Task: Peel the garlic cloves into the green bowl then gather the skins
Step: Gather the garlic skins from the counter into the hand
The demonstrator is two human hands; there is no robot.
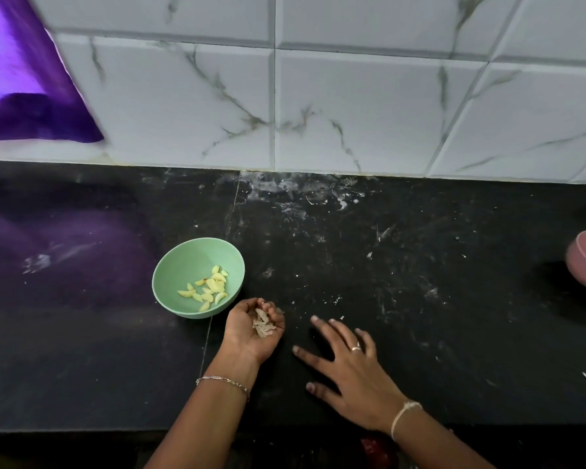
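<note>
Cupping skins, left hand sits beside one green bowl; right hand spread.

No text, label, brand or number can be read — none on the bowl left of the fingers, none on the tiles beyond.

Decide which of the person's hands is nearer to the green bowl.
Left. The left hand, cupping garlic skins, sits just beside the green bowl at its near right edge; the right hand lies spread on the counter, farther right.
</note>
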